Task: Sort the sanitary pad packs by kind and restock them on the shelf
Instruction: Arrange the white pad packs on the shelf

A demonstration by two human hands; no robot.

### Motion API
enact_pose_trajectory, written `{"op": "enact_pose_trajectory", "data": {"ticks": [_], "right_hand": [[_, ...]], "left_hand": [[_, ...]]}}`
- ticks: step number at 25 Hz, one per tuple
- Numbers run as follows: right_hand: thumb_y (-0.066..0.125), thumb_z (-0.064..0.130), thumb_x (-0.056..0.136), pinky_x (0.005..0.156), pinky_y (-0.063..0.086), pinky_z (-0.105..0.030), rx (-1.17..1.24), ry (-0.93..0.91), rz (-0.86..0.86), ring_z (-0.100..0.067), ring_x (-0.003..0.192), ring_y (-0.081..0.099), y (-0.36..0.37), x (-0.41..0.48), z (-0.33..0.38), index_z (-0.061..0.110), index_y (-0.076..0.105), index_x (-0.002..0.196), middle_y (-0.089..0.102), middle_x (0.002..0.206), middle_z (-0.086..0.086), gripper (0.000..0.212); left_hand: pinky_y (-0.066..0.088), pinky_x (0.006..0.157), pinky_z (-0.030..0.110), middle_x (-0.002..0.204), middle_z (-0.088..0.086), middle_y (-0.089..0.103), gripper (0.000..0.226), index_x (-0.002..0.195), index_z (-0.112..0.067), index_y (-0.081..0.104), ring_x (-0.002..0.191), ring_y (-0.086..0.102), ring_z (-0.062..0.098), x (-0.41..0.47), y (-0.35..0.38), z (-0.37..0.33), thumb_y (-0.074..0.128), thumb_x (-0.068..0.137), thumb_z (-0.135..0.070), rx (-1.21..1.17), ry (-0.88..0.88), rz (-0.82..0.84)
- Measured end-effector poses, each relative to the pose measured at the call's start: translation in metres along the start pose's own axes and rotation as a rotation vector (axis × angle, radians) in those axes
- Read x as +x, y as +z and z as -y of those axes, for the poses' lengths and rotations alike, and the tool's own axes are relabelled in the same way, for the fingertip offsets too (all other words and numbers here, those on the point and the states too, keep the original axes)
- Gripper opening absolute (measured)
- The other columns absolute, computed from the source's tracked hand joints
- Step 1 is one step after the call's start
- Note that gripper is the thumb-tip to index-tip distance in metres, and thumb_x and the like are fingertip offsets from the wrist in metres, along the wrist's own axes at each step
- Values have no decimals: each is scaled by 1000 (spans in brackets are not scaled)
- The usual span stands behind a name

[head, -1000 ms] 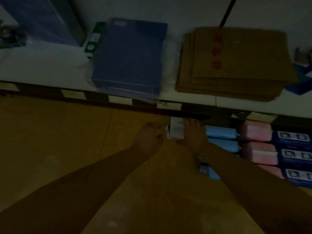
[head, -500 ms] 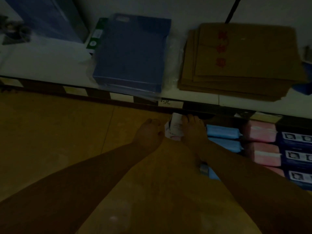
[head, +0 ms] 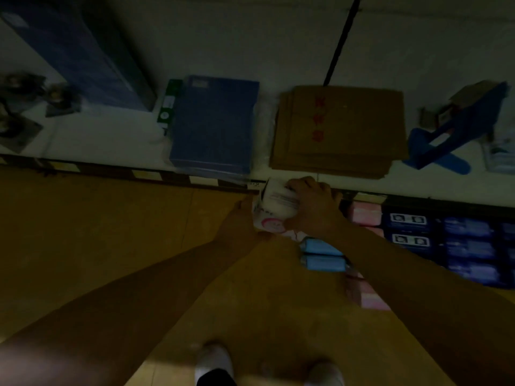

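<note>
Under the right hand (head: 312, 207): 1 white pack (head: 278, 200), fingers curled over it, long axis toward the shelf edge (head: 211, 181). Left hand (head: 239, 218) at its left end, hold unclear. 2 light-blue packs (head: 323, 254) just right of the grip.

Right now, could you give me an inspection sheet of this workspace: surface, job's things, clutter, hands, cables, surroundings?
Surface: white upper shelf, with a partly stocked lower shelf below it.
Job's things: white pack held at the shelf edge; light blue packs, pink packs and dark blue packs on the lower shelf.
Clutter: blue boxes, brown envelopes and tape dispenser on the upper shelf.
Hands: right hand grips the white pack from above; left hand is against its left side, fingers hidden.
Cables: black cable on the wall.
Surroundings: brown floor, dim light.
</note>
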State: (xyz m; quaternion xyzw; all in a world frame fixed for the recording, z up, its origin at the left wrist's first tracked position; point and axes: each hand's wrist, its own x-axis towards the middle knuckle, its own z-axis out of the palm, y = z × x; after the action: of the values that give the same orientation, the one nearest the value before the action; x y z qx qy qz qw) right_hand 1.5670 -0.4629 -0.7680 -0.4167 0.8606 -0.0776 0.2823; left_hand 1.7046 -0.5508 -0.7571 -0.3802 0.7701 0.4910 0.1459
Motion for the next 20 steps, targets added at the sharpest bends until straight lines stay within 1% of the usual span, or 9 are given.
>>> {"op": "enact_pose_trajectory", "data": {"ticks": [2, 3, 5, 7, 10, 12, 14, 17, 20], "right_hand": [[84, 32, 63, 108, 25, -42, 146, -44, 26, -29, 127, 33, -40, -19, 15, 24, 32, 141, 35, 140, -4, 95], [85, 30, 63, 108, 25, -35, 205, -75, 36, -27, 128, 33, -60, -28, 24, 22, 31, 142, 35, 140, -5, 96], [84, 29, 64, 102, 23, -27, 238, -118, 49, -24, 128, 32, -99, -46, 42, 21, 31, 142, 36, 138, -5, 94], [83, 28, 65, 100, 22, -26, 230, -152, 47, -23, 127, 30, -136, -62, 59, 22, 32, 141, 35, 136, -4, 92], [82, 26, 67, 106, 20, -28, 232, -202, 39, -21, 127, 29, -195, -90, 83, 21, 34, 140, 35, 134, -3, 88], [82, 28, 66, 111, 23, -35, 253, -231, 40, -20, 128, 31, -233, -112, 96, 21, 34, 141, 37, 135, -3, 89], [81, 30, 67, 108, 28, -33, 270, -244, 30, -17, 126, 34, -271, -137, 109, 22, 32, 141, 38, 136, -2, 89], [80, 30, 69, 94, 38, -26, 312, -234, -20, -13, 118, 40, -325, -179, 124, 24, 37, 137, 40, 128, 4, 81], [81, 34, 66, 84, 45, -20, 355, -206, -104, -11, 108, 48, -372, -219, 141, 25, 44, 129, 44, 119, 7, 73]], "left_hand": [[23, 103, 17, 142, 5, 32, 68, 143, -1, 17, 123, 39, 16, -27, -21, -30, 58, 89, -10, -104, 6, -31], [23, 104, 18, 143, 10, 32, 59, 142, 3, 19, 117, 44, 17, -38, -31, -42, 51, 93, -6, -169, 0, -52], [27, 107, 23, 142, 12, 35, 62, 141, 3, 21, 117, 46, 20, -61, -51, -66, 55, 90, -6, -201, 28, -60], [34, 98, 19, 134, 6, 44, 72, 140, -6, 27, 123, 45, 18, -85, -66, -84, 67, 81, -6, -204, 104, -90], [44, 84, 13, 115, -12, 49, 64, 130, -19, 35, 105, 52, 5, -125, -93, -115, 66, 78, 1, -366, 141, -91], [49, 72, 11, 106, -17, 52, 59, 120, -27, 39, 94, 53, -2, -151, -108, -140, 71, 75, -9, -405, 155, -118], [47, 67, 12, 101, -16, 54, 57, 117, -28, 43, 88, 54, -1, -176, -122, -165, 75, 72, -17, -408, 156, -152], [51, 68, 13, 97, -19, 56, 53, 109, -31, 44, 88, 57, -3, -219, -140, -203, 75, 70, -15, -499, 192, -148], [53, 82, 18, 108, -14, 60, 62, 117, -32, 45, 103, 60, 5, -262, -166, -239, 73, 62, -37, -448, 297, -128]]}}
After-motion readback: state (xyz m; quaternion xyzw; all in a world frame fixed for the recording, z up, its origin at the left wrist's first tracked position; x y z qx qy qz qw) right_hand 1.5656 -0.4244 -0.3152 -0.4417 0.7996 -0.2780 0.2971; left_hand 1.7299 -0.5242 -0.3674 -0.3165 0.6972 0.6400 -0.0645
